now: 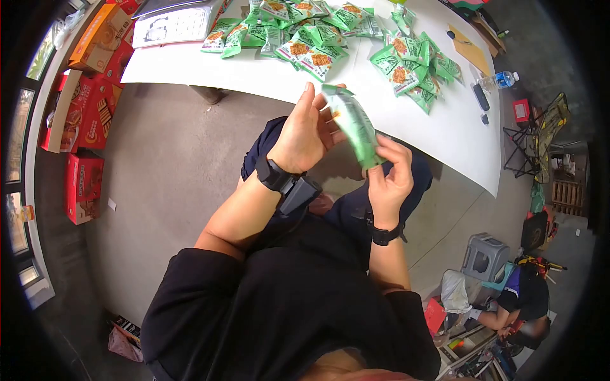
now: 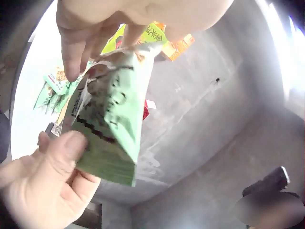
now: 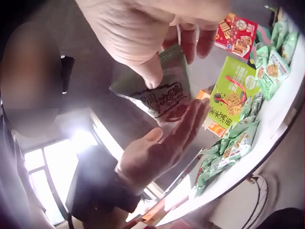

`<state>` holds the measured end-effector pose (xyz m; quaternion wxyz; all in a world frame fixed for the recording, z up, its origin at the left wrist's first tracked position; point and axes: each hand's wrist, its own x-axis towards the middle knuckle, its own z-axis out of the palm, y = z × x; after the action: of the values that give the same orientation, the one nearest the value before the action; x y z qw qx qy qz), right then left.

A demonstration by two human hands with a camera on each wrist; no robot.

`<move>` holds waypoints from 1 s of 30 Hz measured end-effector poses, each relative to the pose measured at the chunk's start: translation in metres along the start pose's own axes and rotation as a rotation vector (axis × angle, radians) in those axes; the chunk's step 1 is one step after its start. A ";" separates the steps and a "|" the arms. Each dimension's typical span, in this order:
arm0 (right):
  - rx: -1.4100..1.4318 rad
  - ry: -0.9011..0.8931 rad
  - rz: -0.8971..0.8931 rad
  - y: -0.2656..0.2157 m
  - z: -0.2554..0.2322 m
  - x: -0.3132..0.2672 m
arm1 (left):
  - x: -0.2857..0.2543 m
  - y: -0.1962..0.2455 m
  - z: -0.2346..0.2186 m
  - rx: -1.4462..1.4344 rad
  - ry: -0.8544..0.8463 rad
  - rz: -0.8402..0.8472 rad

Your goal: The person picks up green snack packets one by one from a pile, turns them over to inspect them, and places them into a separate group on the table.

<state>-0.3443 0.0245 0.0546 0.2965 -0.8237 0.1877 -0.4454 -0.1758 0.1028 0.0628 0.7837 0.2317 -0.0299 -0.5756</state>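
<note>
A green snack packet point(image 1: 352, 124) is held up in front of the person's lap, its end pinched between the thumb and fingers of the right hand point(image 1: 391, 181). Beside the packet's other end is the left hand point(image 1: 304, 136), its fingers extended. The left wrist view has the left hand point(image 2: 138, 19) above the packet point(image 2: 114, 109) and the right thumb on its lower corner. From the right wrist, the right hand point(image 3: 157, 28) grips the packet point(image 3: 167, 90), while the left fingers lie flat along its edge.
On the white table point(image 1: 464, 136) lie a larger pile of green packets point(image 1: 311, 44) and a smaller pile point(image 1: 413, 66). A white device point(image 1: 171, 28) and a bottle point(image 1: 499, 80) are also there. Red boxes point(image 1: 84, 184) stand on the left; another person point(image 1: 524, 292) is at lower right.
</note>
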 end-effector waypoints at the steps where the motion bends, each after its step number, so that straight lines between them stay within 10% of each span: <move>1: 0.000 0.000 0.000 -0.001 0.001 0.000 | -0.001 -0.001 0.001 0.000 0.000 0.000; 3: 0.629 0.174 0.486 -0.007 0.006 0.000 | -0.003 -0.004 0.006 0.032 -0.010 0.030; 7: 0.814 0.108 0.702 0.006 0.008 -0.001 | -0.002 -0.012 0.001 0.159 -0.094 0.149; 30: 0.572 -0.272 0.806 0.061 0.025 0.022 | 0.032 -0.015 -0.036 0.326 0.055 0.125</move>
<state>-0.3141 -0.0262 0.0176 0.6799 -0.6225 0.3206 -0.2178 -0.1668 0.0816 0.0174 0.7704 0.3691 -0.1156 -0.5068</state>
